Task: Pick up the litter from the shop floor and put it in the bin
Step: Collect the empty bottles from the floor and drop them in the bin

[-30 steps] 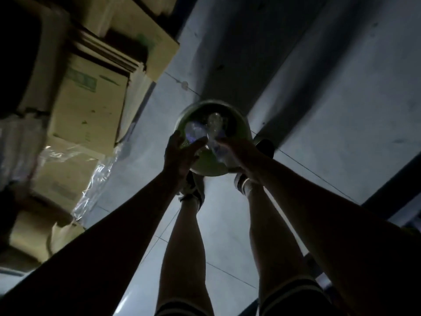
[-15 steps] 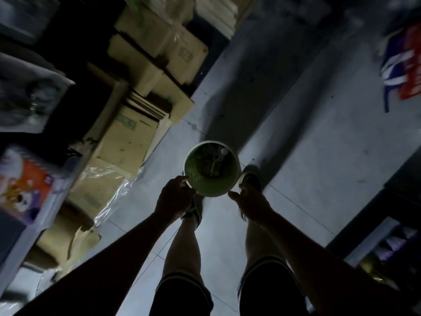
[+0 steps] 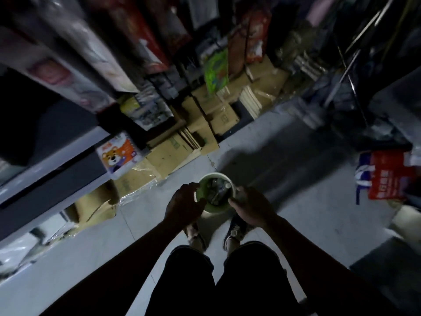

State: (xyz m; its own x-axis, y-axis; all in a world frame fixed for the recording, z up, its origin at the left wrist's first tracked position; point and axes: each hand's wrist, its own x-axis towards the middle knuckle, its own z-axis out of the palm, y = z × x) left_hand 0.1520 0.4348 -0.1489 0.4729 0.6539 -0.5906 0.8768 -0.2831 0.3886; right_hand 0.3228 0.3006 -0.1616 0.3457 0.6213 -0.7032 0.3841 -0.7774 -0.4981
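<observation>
The bin (image 3: 216,207) was a small round green bucket with a pale rim, upright. Litter (image 3: 216,190), partly clear plastic, lay inside it, dim and blurred.

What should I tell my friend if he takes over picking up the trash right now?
Left hand: grips the near left rim of the bin.
Right hand: fingers curled at the right rim, seemingly holding it; too dark to be sure.
Bin: green, on or just above the grey floor in front of the shoes, beside the flattened boxes.
Done: litter is already inside the bin, bottle-like pieces, blurred.
Left: no loose litter shows clearly on the floor nearby. Check the plastic wrap by the boxes, then carry on along the aisle.
</observation>
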